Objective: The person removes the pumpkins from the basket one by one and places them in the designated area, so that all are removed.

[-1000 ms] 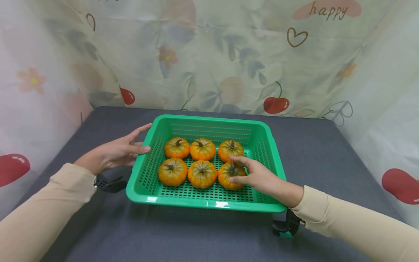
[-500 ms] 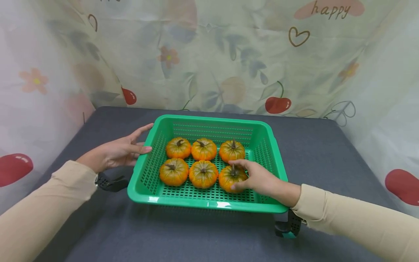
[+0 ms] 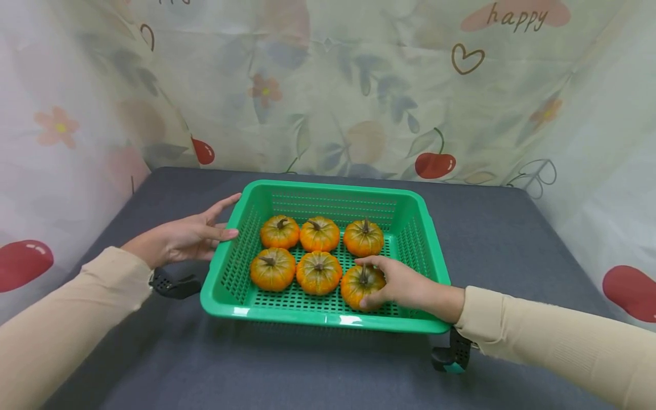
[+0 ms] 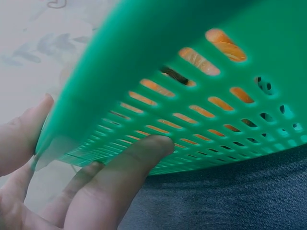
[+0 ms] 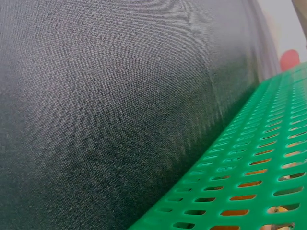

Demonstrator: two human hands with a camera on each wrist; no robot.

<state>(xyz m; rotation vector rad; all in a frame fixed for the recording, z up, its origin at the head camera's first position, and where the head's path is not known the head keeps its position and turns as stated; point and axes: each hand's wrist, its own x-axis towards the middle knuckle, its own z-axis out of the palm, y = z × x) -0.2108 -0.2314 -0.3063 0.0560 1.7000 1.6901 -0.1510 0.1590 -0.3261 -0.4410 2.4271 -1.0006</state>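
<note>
A green plastic basket (image 3: 323, 320) with slotted walls holds small orange-green pumpkins in two rows of three. My left hand (image 3: 187, 234) grips its left rim, thumb at the rim's edge; in the left wrist view other fingers (image 4: 120, 179) lie against the slotted outer wall. Reaching over the front right corner, my right hand (image 3: 407, 285) holds the front right pumpkin (image 3: 353, 287) between thumb and fingers. Just behind that one sits another pumpkin (image 3: 365, 242), and to its left is the front middle pumpkin (image 3: 319, 279). The right wrist view shows only the basket's outer wall (image 5: 249, 167) and cloth.
Dark grey cloth (image 3: 487, 239) covers the table under and around the basket. A printed curtain (image 3: 328, 85) encloses the back and both sides. Black wrist devices (image 3: 174, 285) hang below each cuff.
My right hand has closed around the front right pumpkin and drawn it slightly toward the basket's front, widening the gap to the pumpkin behind. My left hand keeps its place on the rim.
</note>
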